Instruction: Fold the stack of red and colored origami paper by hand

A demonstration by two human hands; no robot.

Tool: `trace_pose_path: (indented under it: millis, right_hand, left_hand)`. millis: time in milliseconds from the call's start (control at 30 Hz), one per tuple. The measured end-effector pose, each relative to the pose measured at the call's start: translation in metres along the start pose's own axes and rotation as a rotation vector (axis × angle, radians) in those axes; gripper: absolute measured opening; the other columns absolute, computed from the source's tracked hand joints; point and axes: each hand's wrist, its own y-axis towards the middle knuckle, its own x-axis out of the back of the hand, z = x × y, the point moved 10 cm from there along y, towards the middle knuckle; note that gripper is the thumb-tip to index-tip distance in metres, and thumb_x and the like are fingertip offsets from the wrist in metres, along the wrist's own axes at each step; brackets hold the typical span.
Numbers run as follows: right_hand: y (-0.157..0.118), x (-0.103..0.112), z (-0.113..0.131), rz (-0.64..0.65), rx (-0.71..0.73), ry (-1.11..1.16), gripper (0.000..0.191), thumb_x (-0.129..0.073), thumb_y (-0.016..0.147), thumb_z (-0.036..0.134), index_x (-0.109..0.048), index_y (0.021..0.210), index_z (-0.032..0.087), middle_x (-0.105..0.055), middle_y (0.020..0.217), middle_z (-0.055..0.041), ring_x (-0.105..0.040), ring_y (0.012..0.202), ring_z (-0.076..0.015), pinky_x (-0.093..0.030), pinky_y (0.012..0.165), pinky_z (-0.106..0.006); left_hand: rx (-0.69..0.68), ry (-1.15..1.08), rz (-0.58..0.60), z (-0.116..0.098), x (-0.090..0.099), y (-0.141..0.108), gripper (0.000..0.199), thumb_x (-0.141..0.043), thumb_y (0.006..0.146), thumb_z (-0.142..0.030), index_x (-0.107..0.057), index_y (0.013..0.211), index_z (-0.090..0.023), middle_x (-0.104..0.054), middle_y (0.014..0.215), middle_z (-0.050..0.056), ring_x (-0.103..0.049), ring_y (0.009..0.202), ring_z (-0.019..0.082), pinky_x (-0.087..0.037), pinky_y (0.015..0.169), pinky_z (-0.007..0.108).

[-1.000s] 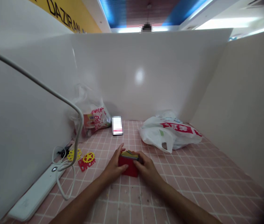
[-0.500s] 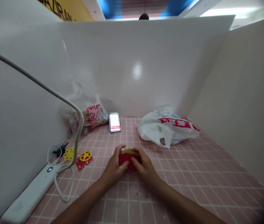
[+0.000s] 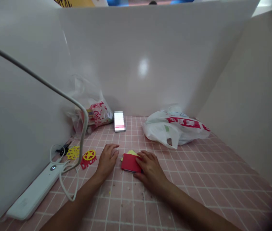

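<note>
Head view: a pink tiled tabletop [image 3: 198,179] carries a white plastic bag [image 3: 158,128] at the back right and a white power strip [image 3: 34,192] along the left wall. The right hand [image 3: 151,170] has its fingers bent over the right side of a red-topped stack [image 3: 129,162], thumb at the near corner. The left hand [image 3: 107,162], loosely curled with thumb and fingers parted, holds nothing, just left of the stack, which lies front and centre, yellow showing behind. Yellow cutouts [image 3: 89,155] sit farther left.
</note>
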Motion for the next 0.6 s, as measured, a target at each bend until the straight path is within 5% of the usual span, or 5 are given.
trace_pose_path:
  millis: [167,333,433,600]
  right_hand:
    - [0.0,-0.001,0.005,0.01,0.021,0.055,0.017,-0.065,0.087,0.026,-0.071,0.1,0.018,-0.065,0.116,-0.01,-0.05,0.119,-0.0288,-0.024,0.11,-0.051]
    - [0.003,0.014,-0.002,-0.105,0.032,0.22,0.025,-0.045,0.095,0.022,-0.07,0.092,0.019,-0.067,0.105,-0.01,-0.056,0.105,-0.0263,-0.034,0.099,-0.047]
    - [0.003,0.031,-0.018,-0.233,-0.091,0.457,0.034,-0.04,0.097,0.031,-0.063,0.076,0.017,-0.062,0.082,-0.0082,-0.056,0.081,-0.0225,-0.042,0.077,-0.037]
    - [0.004,0.014,-0.022,-0.097,-0.266,1.028,0.04,-0.046,0.094,0.044,-0.057,0.067,0.017,-0.056,0.068,-0.0025,-0.051,0.065,-0.0167,-0.039,0.063,-0.029]
  left_hand:
    - [-0.019,-0.03,0.014,-0.001,0.0,0.0,0.025,-0.048,0.088,-0.02,-0.066,0.105,-0.018,-0.064,0.11,0.01,-0.059,0.107,0.023,-0.046,0.097,0.04]
    - [-0.022,-0.137,0.078,-0.012,-0.003,0.0,0.023,-0.049,0.09,-0.024,-0.067,0.102,-0.018,-0.065,0.107,0.01,-0.06,0.104,0.023,-0.046,0.094,0.038]
    - [-0.019,-0.263,0.121,-0.024,-0.004,-0.004,0.026,-0.049,0.093,-0.031,-0.067,0.106,-0.018,-0.065,0.11,0.01,-0.059,0.107,0.022,-0.044,0.094,0.037]
    - [0.216,-0.711,0.333,-0.032,-0.033,-0.021,0.031,-0.064,0.083,-0.038,-0.063,0.105,-0.016,-0.069,0.096,0.006,-0.063,0.084,0.018,-0.048,0.075,0.028]
